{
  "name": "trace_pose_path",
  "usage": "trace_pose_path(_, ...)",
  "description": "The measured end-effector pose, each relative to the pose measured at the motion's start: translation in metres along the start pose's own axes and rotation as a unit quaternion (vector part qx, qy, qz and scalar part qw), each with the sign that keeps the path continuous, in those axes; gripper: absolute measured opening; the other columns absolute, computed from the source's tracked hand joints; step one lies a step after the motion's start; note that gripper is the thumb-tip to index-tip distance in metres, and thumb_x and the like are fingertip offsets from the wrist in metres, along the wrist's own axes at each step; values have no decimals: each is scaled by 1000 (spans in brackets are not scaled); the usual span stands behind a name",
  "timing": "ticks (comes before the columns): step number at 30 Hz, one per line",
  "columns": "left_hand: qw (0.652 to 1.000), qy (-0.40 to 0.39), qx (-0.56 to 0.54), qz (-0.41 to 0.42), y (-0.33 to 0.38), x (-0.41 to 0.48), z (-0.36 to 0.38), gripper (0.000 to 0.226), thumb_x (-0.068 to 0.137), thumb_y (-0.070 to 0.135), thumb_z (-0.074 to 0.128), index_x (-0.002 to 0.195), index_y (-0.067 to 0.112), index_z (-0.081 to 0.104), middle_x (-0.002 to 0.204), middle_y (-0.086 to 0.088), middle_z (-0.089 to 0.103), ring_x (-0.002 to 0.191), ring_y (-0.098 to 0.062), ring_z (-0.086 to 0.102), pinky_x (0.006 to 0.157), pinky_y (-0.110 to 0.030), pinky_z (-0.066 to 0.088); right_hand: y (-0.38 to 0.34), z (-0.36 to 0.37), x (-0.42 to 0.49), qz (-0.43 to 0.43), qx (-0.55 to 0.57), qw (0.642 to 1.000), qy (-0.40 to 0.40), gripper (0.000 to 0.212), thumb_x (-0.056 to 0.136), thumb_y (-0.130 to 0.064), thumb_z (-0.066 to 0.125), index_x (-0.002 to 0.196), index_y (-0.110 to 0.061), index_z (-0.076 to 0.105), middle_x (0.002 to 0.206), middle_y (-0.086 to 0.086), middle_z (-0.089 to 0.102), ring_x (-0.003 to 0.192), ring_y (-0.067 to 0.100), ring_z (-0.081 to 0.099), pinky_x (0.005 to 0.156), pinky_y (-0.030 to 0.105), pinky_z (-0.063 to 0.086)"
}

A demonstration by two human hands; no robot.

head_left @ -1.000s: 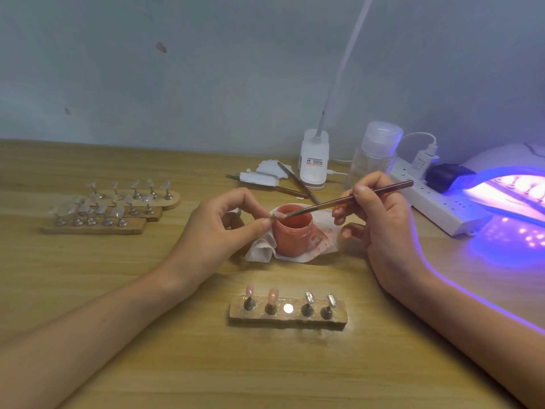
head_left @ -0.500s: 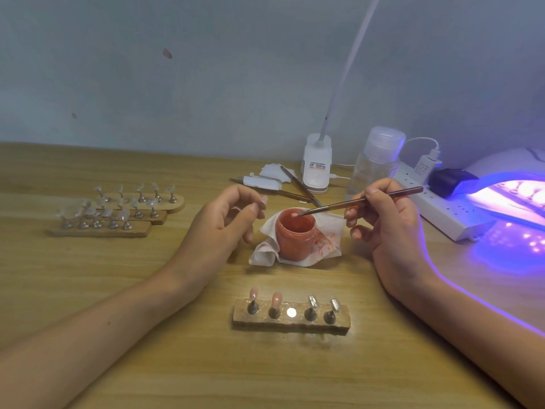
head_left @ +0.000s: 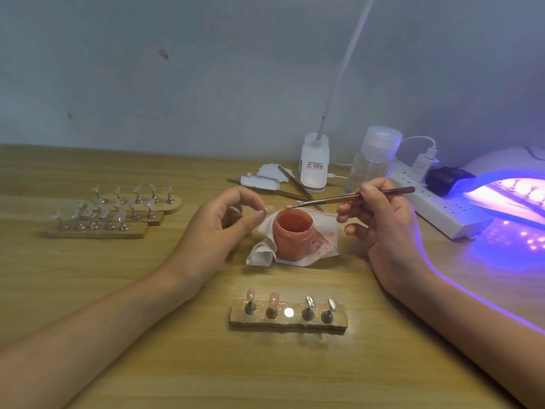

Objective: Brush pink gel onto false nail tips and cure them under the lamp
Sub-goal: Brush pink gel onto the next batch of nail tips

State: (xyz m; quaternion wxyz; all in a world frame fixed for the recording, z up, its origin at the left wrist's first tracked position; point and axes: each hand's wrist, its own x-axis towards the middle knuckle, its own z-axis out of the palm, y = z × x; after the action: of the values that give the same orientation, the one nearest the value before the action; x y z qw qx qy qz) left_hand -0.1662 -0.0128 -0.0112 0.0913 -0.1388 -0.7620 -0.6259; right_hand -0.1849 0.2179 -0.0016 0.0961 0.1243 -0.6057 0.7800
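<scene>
My right hand (head_left: 383, 228) grips a thin brush (head_left: 354, 197). Its gel-loaded tip hovers just over the far rim of the open pink gel jar (head_left: 292, 237). My left hand (head_left: 218, 231) hovers left of the jar with fingers curled, pinching a small false nail tip (head_left: 269, 208) between thumb and forefinger, close to the brush tip. In front of me a wooden holder (head_left: 287, 321) carries two pink-coated tips (head_left: 262, 296) on the left and two clear tips (head_left: 320, 302) on the right. Its middle spot has no tip. The curing lamp (head_left: 513, 190) glows violet at the right.
The jar stands on a stained white tissue (head_left: 324, 246). Three more wooden holders with clear tips (head_left: 115, 214) lie at the left. Behind the jar are spare tools, a desk lamp base (head_left: 315, 163), a clear bottle (head_left: 374, 160) and a white power strip (head_left: 442, 211).
A second ago the brush touched the tip held in my left hand. It then dipped into the jar, and now it is lifted out above the rim.
</scene>
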Motion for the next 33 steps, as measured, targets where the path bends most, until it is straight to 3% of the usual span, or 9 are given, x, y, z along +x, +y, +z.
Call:
trace_pose_path(5,999,-26,19,5,-1,1,1,15,92,19,66,84,33,66,80,15,65,61,-2,56,52,-11,42,0,0,0,17,1,1000,-6,18,100,-24,50,83,-17,51,69,3,70,63,13,67,50,18,49)
trace_pose_path(14,999,-35,22,9,1,1,1,12,92,15,65,87,26,64,86,16,65,58,-4,54,51,-15,43,0,2,0,32,-1,999,-30,18,85,-37,60,84,-20,55,74,6,73,67,15,70,50,17,50)
trace_pose_path(23,999,-36,28,12,1,0,1,8,91,16,67,88,23,64,84,16,65,58,-3,54,52,-14,44,2,0,0,48,-22,998,16,17,100,-20,53,83,-17,51,70,6,70,55,8,57,39,16,37)
trace_pose_path(29,999,-34,24,11,2,-1,2,5,88,18,67,88,23,65,83,16,66,56,-2,54,50,-14,44,1,4,-1,17,-40,999,-33,17,100,-23,54,84,-19,51,74,6,72,57,9,57,42,16,38)
trace_pose_path(33,999,-32,24,8,2,-1,2,4,88,19,68,88,22,65,82,16,66,56,-2,54,50,-14,44,2,1,0,41,-35,998,11,18,100,-21,54,82,-20,51,73,9,71,54,8,53,40,17,35)
